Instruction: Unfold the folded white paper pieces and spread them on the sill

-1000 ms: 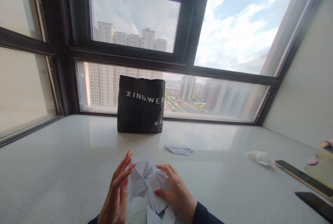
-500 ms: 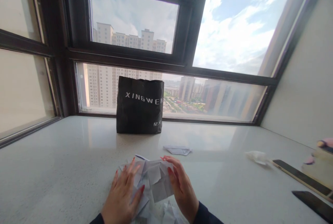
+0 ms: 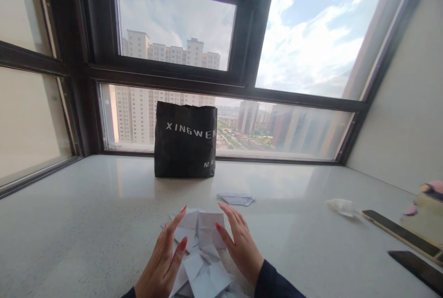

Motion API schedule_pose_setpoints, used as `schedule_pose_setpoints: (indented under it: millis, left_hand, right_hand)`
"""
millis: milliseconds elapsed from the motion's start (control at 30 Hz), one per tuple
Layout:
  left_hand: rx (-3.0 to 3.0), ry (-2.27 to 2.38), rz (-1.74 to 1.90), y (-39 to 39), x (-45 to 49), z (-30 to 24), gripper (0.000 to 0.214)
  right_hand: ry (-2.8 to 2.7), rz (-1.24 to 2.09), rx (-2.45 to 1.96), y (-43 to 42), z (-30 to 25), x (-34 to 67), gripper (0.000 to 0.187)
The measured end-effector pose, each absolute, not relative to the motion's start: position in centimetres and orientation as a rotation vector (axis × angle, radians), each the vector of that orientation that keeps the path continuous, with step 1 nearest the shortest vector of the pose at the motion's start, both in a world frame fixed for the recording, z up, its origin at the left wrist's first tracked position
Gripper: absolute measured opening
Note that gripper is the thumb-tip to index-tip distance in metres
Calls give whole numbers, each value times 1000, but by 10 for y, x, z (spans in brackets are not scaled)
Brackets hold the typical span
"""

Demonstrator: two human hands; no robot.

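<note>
A loose pile of creased white paper pieces point(image 3: 206, 268) lies on the pale speckled counter at the bottom centre. My left hand point(image 3: 164, 259) is at the pile's left side, fingers stretched out and thumb apart. On the other side, my right hand point(image 3: 240, 242) has its fingers extended, with the thumb close to an upright creased sheet point(image 3: 210, 224). Neither hand grips anything; whether the fingertips touch the paper I cannot tell. Just beyond the pile lies a folded white paper piece point(image 3: 236, 199).
A black bag point(image 3: 185, 141) with white lettering stands near the window. To the right lie a crumpled white tissue point(image 3: 344, 207), a long dark flat object with a light edge point(image 3: 403, 233) and another dark flat object point(image 3: 417, 268). A pink-and-cream object point(image 3: 427, 215) sits at the right edge.
Both hands have drawn apart slightly. The paper piece at my right hand has been let go, and the papers now lie differently, with more of the pile showing.
</note>
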State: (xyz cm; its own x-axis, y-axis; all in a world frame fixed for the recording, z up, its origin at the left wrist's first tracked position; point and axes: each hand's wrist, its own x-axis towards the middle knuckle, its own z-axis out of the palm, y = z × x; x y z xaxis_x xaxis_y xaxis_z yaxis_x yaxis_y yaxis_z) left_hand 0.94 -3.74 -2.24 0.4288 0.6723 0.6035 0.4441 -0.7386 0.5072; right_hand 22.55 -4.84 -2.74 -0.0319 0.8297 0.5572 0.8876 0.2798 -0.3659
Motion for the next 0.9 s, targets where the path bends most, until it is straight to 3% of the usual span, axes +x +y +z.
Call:
schedule_pose_setpoints:
  millis: [133, 333, 600, 733, 900]
  left_hand:
    - [2507, 817, 1076, -36, 10, -26, 46]
    - [2765, 576, 837, -32, 13, -31, 71]
    - [2912, 534, 777, -34, 11, -30, 57]
    - [2847, 543, 789, -36, 11, -31, 60]
    - [2771, 558, 773, -35, 13, -32, 65]
  right_hand:
    - [-1760, -235, -1847, -33, -45, 247, 48]
    - [-1728, -368, -2041, -22, -43, 267, 50]
    - [-1819, -280, -2153, -20, -38, 280, 46]
    - [-1735, -353, -2057, -22, -36, 275, 41]
    - [-1740, -322, -2078, -21, -42, 271, 50]
